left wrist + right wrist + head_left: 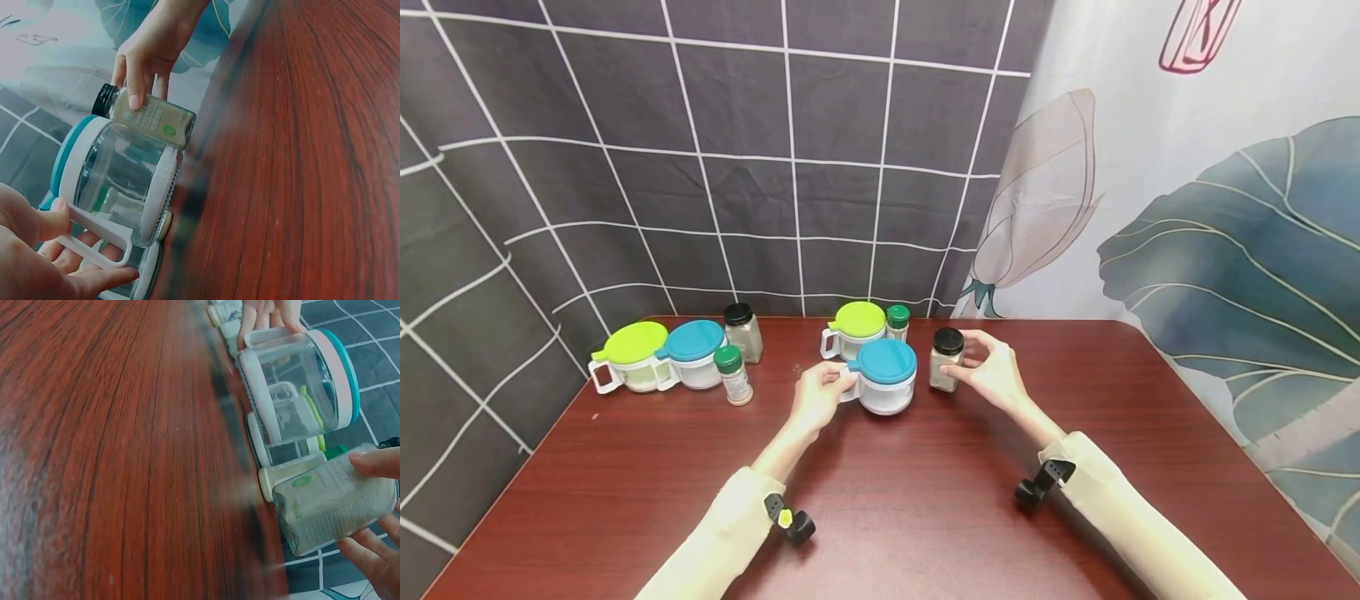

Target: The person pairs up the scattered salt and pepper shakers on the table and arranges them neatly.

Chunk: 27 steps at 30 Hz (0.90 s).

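Observation:
By its white handle, my left hand (817, 395) holds a clear seasoning jar with a blue lid (886, 362). In the left wrist view the thumb and fingers close round that handle (103, 231). To the right, my right hand (996, 373) grips a square spice bottle with a black cap (945, 360) between thumb and fingers. Its pale contents and printed label show in the right wrist view. Behind the blue-lidded jar stand a green-lidded seasoning jar (859, 322) and a small green-capped spice bottle (897, 320), both partly hidden.
At the table's left stand another green-lidded jar (636, 354), a blue-lidded jar (696, 354), a black-capped bottle (743, 333) and a green-capped bottle (733, 377). A grey checked cloth (737, 192) hangs behind the brown table (910, 500).

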Tool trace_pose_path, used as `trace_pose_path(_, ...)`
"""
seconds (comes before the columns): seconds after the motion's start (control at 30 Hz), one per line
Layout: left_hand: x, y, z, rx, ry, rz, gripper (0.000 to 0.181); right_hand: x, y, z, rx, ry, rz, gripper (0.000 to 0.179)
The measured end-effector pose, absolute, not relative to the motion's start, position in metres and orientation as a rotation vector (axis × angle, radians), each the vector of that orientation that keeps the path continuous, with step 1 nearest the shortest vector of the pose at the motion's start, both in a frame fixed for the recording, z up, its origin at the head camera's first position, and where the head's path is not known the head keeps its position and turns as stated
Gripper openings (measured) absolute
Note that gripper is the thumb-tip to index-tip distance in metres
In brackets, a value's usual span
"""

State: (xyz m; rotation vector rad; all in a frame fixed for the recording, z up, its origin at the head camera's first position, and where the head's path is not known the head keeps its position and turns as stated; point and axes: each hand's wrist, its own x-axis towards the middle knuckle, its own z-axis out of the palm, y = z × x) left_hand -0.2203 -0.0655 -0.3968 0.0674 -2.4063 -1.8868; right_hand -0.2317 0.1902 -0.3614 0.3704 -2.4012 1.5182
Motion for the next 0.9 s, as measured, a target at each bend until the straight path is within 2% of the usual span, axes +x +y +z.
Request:
trace_pose_path(0.4, -0.223, -0.044, -0.400, 0.086, -2.394, -1.877, 0.022, -0.230, 0.204, -0.365, 0.333, -2.405, 1.483, 0.051)
trace_pose_path(0.67, -0.226, -0.035, -0.402, 0.079, -2.378, -1.872, 0.021, -0.250, 0.226, -0.392, 0.274, -2.410, 1.496, 0.056)
trace_pose_path(0.9, -0.230, -0.025, -0.400, 0.081, -2.361, -1.868, 0.022, -0.247, 0.231, -0.386, 0.283, -2.391, 1.492, 0.055)
